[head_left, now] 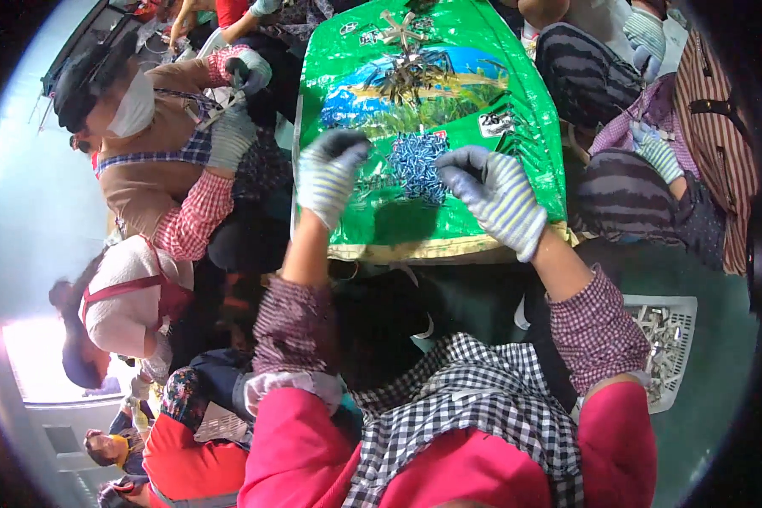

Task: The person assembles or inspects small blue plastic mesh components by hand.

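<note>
Both my hands gloved, over the green sheet [483,85]; blue pile [421,165] lies between them, at 3 o'clock from my left hand [330,173], at 9 o'clock from my right hand [495,196]; left fingers curled, tips just beside the pile's edge, cannot tell if they pinch anything; right fingers bent down near the pile, hold likewise unclear; grey pile [411,76] at 12 o'clock, well apart; white basket [665,343] at 4 o'clock, by my right elbow.
</note>
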### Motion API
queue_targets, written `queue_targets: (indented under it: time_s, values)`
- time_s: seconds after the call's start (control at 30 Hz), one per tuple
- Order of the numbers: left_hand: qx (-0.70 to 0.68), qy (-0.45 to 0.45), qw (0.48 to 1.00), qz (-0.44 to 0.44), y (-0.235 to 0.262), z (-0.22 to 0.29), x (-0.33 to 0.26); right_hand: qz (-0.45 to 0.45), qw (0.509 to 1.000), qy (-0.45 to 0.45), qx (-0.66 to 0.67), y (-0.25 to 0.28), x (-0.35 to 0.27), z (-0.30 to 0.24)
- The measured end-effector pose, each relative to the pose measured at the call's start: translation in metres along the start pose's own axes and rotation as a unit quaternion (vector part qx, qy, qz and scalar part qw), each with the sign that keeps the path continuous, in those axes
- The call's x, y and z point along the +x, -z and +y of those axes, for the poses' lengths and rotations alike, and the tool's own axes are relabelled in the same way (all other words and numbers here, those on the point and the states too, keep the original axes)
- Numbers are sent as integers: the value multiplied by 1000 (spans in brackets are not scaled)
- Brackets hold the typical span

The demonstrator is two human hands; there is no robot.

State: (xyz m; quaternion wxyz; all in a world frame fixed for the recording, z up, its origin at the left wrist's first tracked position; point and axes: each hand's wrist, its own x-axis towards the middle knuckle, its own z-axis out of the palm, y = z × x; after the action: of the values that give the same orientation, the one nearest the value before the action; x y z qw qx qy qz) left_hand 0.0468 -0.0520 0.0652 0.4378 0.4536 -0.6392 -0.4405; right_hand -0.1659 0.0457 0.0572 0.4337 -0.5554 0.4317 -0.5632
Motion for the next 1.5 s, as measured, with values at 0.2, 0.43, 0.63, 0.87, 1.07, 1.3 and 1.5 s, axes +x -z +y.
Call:
queue_targets:
  time_s: [0.2, 0.43, 0.63, 0.87, 1.07, 1.3, 1.5]
  values:
    - [277, 25, 961, 5, 67, -56, 128, -25, 987, 53, -152, 3, -4, -2]
    - [430, 106, 896, -15, 68, -98, 169, -40, 979, 101, -172, 2, -4, 5]
    - [533, 53, 842, -67, 74, -95, 161, -53, 977, 111, -177, -1, 1, 1]
    - [557, -96, 825, -27, -4, -48, 162, -57, 967, 136, -210, 3, -3, 1]
    - [566, 18, 821, -67, -58, -39, 176, -71, 953, 145, -257, -6, -6, 10]
    - [608, 13, 794, -14, -60, -19, 173, -57, 950, 146, -269, 0, -3, 9]
    - [373, -58, 926, 17, -36, 4, 129, 14, 950, 157, -269, 8, 9, 15]
